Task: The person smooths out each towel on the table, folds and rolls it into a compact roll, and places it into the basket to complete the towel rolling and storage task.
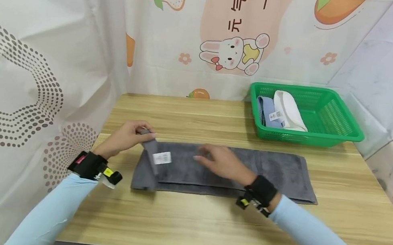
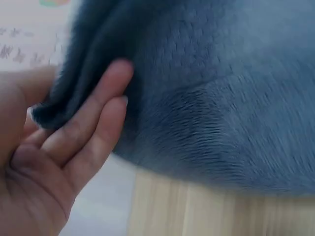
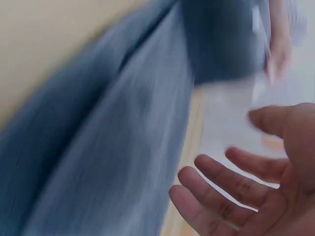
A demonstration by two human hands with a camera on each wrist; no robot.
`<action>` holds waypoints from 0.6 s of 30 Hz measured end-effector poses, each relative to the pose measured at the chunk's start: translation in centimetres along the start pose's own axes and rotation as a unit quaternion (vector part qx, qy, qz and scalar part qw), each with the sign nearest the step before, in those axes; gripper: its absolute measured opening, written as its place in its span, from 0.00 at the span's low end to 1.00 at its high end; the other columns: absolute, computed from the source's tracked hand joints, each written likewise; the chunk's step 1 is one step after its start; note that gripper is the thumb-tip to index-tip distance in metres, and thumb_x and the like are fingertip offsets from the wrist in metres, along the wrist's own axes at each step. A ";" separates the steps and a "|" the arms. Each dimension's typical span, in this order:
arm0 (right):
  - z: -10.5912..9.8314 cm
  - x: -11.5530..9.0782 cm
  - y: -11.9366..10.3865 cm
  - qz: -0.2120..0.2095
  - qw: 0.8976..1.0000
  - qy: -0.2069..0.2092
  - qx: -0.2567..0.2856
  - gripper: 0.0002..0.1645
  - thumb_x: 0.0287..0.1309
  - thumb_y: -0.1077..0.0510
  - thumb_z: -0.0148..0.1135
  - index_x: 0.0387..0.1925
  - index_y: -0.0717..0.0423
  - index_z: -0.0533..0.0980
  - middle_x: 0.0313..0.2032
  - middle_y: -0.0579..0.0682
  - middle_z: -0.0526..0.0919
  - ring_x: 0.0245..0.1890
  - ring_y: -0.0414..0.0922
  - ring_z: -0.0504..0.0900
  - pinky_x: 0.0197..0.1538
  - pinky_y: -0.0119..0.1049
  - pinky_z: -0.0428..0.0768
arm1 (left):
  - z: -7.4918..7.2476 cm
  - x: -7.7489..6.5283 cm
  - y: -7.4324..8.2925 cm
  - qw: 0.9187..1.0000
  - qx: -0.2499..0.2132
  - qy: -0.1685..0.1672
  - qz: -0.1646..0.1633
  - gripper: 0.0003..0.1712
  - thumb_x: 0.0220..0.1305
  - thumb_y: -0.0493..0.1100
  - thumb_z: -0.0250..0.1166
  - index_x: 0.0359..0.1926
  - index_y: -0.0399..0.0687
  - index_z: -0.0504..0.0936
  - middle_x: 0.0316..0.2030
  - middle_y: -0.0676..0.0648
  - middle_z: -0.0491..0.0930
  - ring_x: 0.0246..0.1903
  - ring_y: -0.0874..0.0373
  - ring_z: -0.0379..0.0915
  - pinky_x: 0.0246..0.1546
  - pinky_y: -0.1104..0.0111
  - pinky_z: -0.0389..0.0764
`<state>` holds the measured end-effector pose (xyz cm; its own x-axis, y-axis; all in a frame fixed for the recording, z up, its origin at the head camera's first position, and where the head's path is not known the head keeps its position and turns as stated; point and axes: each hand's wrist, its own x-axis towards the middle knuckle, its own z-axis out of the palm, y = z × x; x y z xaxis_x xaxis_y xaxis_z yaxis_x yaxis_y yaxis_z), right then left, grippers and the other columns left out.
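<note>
Pinches the raised left end of a long grey towel (image 1: pixel 184 169) in the fingers of the left hand (image 1: pixel 127 137). Runs lengthwise from left to right across the worktop (image 1: pixel 188 222), with the long axis nearly parallel to the near edge and the flat end pointing right, just in front of the green basket (image 1: pixel 311 139). Shows a white label (image 1: pixel 162 158) beside the lifted flap. Holds the right hand (image 1: pixel 226 163) above the towel's middle with relaxed, parted fingers.
</note>
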<state>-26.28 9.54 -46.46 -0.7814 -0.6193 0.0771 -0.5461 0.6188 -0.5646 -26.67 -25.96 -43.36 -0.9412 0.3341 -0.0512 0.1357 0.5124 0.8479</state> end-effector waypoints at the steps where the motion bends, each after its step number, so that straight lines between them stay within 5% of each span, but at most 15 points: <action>1: 0.7 0.7 -1.3 0.001 1.000 -0.010 0.028 0.33 0.72 0.39 0.60 0.65 0.57 0.76 0.48 0.48 0.86 0.39 0.39 0.85 0.42 0.40 0.83 | 0.7 0.4 0.4 1.000 -0.026 -0.001 -0.005 0.20 0.70 0.53 0.68 0.53 0.44 0.84 0.37 0.45 0.86 0.33 0.51 0.80 0.38 0.60 0.81; 4: 2.5 2.2 -4.0 -0.005 0.996 -0.017 0.082 0.42 0.68 0.31 0.60 0.70 0.54 0.70 0.43 0.44 0.84 0.32 0.36 0.81 0.35 0.36 0.79 | 2.6 1.4 1.3 0.994 -0.109 -0.020 -0.009 0.22 0.70 0.52 0.69 0.55 0.40 0.81 0.42 0.42 0.88 0.40 0.48 0.86 0.48 0.52 0.84; 8: 3.7 3.1 -5.0 -0.021 0.994 0.029 0.099 0.24 0.72 0.42 0.62 0.57 0.55 0.77 0.27 0.44 0.77 0.18 0.37 0.71 0.25 0.32 0.68 | 4.3 2.4 2.0 0.986 -0.159 -0.052 0.000 0.25 0.73 0.55 0.65 0.59 0.41 0.80 0.45 0.40 0.87 0.43 0.44 0.86 0.54 0.45 0.80; 11: 3.6 3.2 -4.5 -0.015 0.991 0.068 0.111 0.09 0.75 0.54 0.59 0.41 0.55 0.78 0.19 0.45 0.70 0.13 0.38 0.63 0.22 0.31 0.62 | 4.5 3.1 1.7 0.991 -0.121 -0.051 0.024 0.24 0.74 0.56 0.63 0.61 0.47 0.81 0.47 0.42 0.85 0.45 0.44 0.82 0.53 0.44 0.78; 14: 2.8 2.9 -4.1 -0.012 0.987 0.071 0.142 0.11 0.77 0.55 0.56 0.34 0.53 0.76 0.19 0.45 0.66 0.13 0.39 0.60 0.22 0.32 0.62 | 4.0 3.7 0.3 0.996 -0.033 -0.054 0.054 0.24 0.73 0.54 0.65 0.65 0.51 0.80 0.56 0.44 0.78 0.55 0.43 0.71 0.53 0.45 0.73; 18: 1.3 2.1 -4.5 -0.019 0.981 0.039 0.188 0.15 0.79 0.51 0.53 0.33 0.53 0.73 0.20 0.47 0.64 0.16 0.42 0.59 0.25 0.34 0.62 | 3.3 3.8 -2.3 0.991 0.037 -0.113 0.058 0.34 0.67 0.48 0.72 0.71 0.49 0.74 0.68 0.43 0.68 0.66 0.44 0.57 0.61 0.45 0.67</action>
<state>-25.07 4.86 -44.85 -0.7912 -0.5907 0.1587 -0.4369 0.3642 -0.8225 -29.58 -23.25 -47.23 -0.8258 0.5584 -0.0793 0.2697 0.5146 0.8139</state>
